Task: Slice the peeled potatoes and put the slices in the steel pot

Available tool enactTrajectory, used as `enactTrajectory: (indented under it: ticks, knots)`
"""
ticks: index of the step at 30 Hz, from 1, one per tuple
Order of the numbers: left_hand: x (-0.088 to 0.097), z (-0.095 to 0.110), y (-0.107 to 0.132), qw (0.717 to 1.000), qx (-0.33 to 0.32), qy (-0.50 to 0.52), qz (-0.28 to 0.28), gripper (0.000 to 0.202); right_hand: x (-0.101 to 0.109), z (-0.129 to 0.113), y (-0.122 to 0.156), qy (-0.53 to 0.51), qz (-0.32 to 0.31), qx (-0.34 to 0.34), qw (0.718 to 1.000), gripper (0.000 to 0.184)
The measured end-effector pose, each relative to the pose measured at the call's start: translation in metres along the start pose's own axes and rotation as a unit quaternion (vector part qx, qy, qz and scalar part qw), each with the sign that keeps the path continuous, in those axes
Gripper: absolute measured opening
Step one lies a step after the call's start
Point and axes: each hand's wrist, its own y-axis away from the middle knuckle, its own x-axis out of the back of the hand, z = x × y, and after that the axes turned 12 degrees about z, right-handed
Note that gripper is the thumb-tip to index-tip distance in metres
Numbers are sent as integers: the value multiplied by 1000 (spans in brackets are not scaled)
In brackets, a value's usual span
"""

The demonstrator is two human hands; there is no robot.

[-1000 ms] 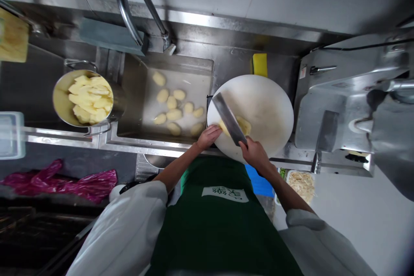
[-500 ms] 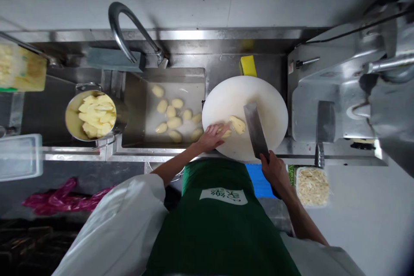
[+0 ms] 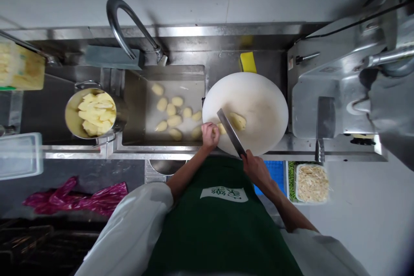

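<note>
My right hand [image 3: 254, 167] grips the handle of a cleaver [image 3: 230, 132] whose blade lies slanted over the near left part of a round white cutting board [image 3: 258, 95]. My left hand [image 3: 210, 133] is curled, fingers pressed on a piece of peeled potato [image 3: 221, 128] right beside the blade. Another potato piece [image 3: 238, 120] lies on the board just right of the blade.
Left of the board a steel sink [image 3: 136, 95] holds several peeled potatoes [image 3: 174, 120]. A pot of cut potato [image 3: 92, 113] stands further left. A second cleaver [image 3: 324, 123] rests on a steel machine [image 3: 343, 77] at right. A tub of shreds [image 3: 312, 183] sits below; a yellow sponge [image 3: 248, 61] behind.
The cleaver swung back left from the board's right side and now sits against the piece under my left hand. My left fingers went from stretched out to curled on that piece.
</note>
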Motion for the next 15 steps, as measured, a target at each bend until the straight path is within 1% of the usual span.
enactTrajectory:
  ticks: [3, 6, 8, 11, 13, 15]
  knots:
    - [-9, -3, 4, 998, -2, -2, -59, 23, -4, 0, -2, 14, -6, 0, 1000, 19]
    - [-10, -7, 4, 995, -4, 1, -99, 26, -12, 2, -5, 19, -27, -7, 999, 20]
    - [-9, -9, 4, 994, -11, 6, -112, 28, -18, 2, -10, 19, -51, -12, 998, 20]
    - [-8, -11, 5, 993, -24, 6, -120, 29, -24, 0, -16, 24, -67, -14, 997, 20]
    - [-9, -12, 5, 993, -28, 1, -115, 28, -21, 1, -17, 27, -65, -4, 998, 21]
    - [-9, -11, 4, 994, -27, -3, -108, 27, -12, 4, -14, 27, -55, 13, 998, 21]
